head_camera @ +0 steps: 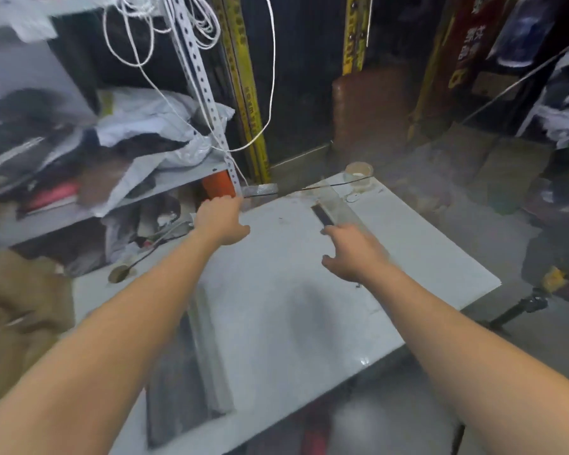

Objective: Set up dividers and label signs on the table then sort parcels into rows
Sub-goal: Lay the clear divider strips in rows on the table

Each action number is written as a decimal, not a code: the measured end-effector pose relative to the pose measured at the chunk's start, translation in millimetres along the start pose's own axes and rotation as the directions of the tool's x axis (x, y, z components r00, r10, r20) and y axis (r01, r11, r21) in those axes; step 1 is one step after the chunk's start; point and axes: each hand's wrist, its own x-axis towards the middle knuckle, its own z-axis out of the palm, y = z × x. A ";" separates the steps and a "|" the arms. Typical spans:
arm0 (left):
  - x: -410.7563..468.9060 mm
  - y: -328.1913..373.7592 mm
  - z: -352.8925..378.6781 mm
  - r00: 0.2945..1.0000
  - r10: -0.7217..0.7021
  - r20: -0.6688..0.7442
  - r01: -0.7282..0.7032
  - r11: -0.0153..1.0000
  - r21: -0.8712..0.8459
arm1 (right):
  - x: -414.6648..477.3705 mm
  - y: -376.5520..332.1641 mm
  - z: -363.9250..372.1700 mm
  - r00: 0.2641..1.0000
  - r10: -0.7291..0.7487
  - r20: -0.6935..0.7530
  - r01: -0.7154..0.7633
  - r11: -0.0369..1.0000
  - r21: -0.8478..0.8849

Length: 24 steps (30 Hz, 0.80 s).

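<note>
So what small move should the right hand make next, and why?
Likely close the right hand on the near end of the clear divider strip: its open fingers just reach that end, holding nothing, and the strip lies flat on the table.

The table (408,257) top looks smooth, white and faintly glossy — scuffed in places — beside a perforated grey metal upright (199,73) and crinkled, shiny plastic bags (151,126).

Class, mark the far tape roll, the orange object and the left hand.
far tape roll (358,175), head view, middle of roll.
orange object (216,187), head view, front face.
left hand (222,221), head view, back of hand.
</note>
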 end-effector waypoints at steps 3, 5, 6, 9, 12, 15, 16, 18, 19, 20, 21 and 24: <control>-62.8 -23.9 -15.3 0.995 -0.097 0.004 0.097 0.995 -0.039 | -22.9 -29.4 3.1 0.996 -0.088 -0.012 0.088 0.996 0.005; -100.4 -38.1 -20.5 0.989 -0.148 0.006 0.148 0.986 -0.081 | -37.3 -51.1 4.5 0.992 -0.123 -0.023 0.123 0.992 0.015; -117.7 -45.3 -21.0 0.984 -0.177 0.007 0.177 0.979 -0.101 | -44.0 -62.1 5.0 0.990 -0.140 -0.026 0.141 0.990 0.025; -163.4 -66.2 -16.6 0.969 -0.246 0.025 0.247 0.965 -0.092 | -62.4 -92.6 7.8 0.980 -0.200 -0.018 0.201 0.978 0.052; -198.0 -85.2 -7.2 0.962 -0.271 0.043 0.274 0.958 -0.082 | -78.5 -117.4 14.2 0.971 -0.238 0.006 0.237 0.969 0.076; -219.2 -104.0 4.5 0.954 -0.291 0.069 0.298 0.947 -0.120 | -90.4 -138.9 24.4 0.964 -0.263 0.024 0.260 0.961 0.099; -222.9 -109.8 9.3 0.953 -0.292 0.079 0.300 0.946 -0.125 | -92.9 -145.3 29.0 0.964 -0.265 0.029 0.261 0.959 0.106; -225.3 -119.2 19.6 0.954 -0.290 0.079 0.299 0.945 -0.136 | -96.3 -156.1 40.4 0.965 -0.261 0.038 0.254 0.959 0.127; -224.5 -123.5 24.8 0.957 -0.280 0.077 0.288 0.947 -0.144 | -97.4 -161.3 47.0 0.966 -0.253 0.046 0.245 0.959 0.140; -222.9 -127.5 30.1 0.963 -0.259 0.074 0.267 0.951 -0.154 | -98.1 -165.9 54.1 0.968 -0.244 0.055 0.234 0.960 0.152; -220.7 -132.0 35.9 0.970 -0.233 0.070 0.241 0.957 -0.160 | -98.5 -170.3 61.5 0.970 -0.234 0.067 0.221 0.961 0.165; -210.3 -147.1 53.2 0.987 -0.154 0.055 0.162 0.968 -0.193 | -97.6 -183.2 83.2 0.977 -0.189 0.098 0.165 0.963 0.216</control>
